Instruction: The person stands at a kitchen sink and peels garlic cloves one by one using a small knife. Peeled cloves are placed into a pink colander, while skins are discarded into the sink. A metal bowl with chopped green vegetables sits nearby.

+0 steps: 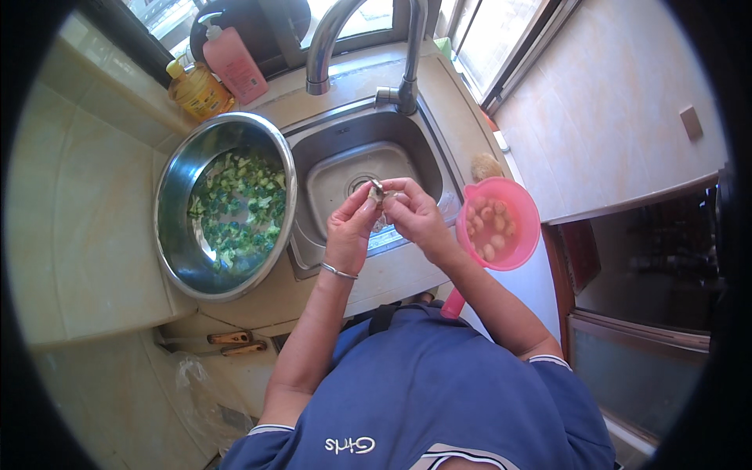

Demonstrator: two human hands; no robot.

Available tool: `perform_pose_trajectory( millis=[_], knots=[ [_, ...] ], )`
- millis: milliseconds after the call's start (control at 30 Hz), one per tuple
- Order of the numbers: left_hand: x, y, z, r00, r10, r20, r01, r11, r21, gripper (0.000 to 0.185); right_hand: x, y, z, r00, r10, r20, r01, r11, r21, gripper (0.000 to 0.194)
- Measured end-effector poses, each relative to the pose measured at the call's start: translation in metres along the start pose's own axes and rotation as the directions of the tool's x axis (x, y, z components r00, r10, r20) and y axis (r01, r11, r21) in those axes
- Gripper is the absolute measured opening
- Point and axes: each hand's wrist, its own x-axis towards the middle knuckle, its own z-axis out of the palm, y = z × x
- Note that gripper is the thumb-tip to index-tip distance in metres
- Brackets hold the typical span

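Note:
My left hand (349,228) and my right hand (418,218) meet over the near half of a stainless-steel sink (326,176). Between their fingertips they pinch a small greyish food piece (378,198); what kind it is cannot be told, as the fingers partly cover it. A shiny, ring-like metal bit shows by the left index finger. Beside my right wrist stands a pink plastic dipper (531,226), holding several round pale-brown pieces (498,222) in liquid. To the left, a large steel basin (170,247) contains cut broccoli (252,205).
A chrome faucet (406,88) arches over the sink's far side. Behind the basin are a yellow pump bottle (202,94) and a pink one (235,66). Tan scrubbing material (486,167) sits beyond the dipper. Two wooden-handled tools (230,338) and a clear plastic bag (202,393) lie lower left.

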Motion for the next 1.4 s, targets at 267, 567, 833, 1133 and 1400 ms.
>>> perform_pose_trajectory(
  millis=[267,567,833,1133,1400],
  knots=[
    [-0.002,0.011,-0.001,0.998,-0.06,0.028,0.061,0.996,-0.057,0.034,-0.002,-0.01,-0.012,0.982,0.162,0.097,-0.176,0.972,0.158,0.038],
    [-0.002,0.011,-0.003,0.998,-0.07,0.004,0.07,0.996,-0.063,0.029,-0.013,-0.019,-0.009,0.985,-0.054,0.165,0.129,0.863,-0.488,0.055],
    [-0.004,0.01,-0.003,0.999,-0.051,0.0,0.051,0.998,-0.037,0.026,-0.017,-0.021,-0.004,0.982,-0.136,0.128,0.183,0.841,-0.509,0.048],
    [-0.006,0.001,-0.002,0.999,0.008,-0.04,-0.008,1.0,0.002,0.023,-0.015,-0.009,0.004,0.993,-0.119,-0.004,0.104,0.886,-0.452,0.037],
    [-0.003,0.001,-0.008,0.999,-0.002,-0.039,0.004,0.998,0.056,0.024,-0.009,-0.012,0.003,0.989,-0.139,0.04,0.138,0.827,-0.545,0.033]
  ],
)
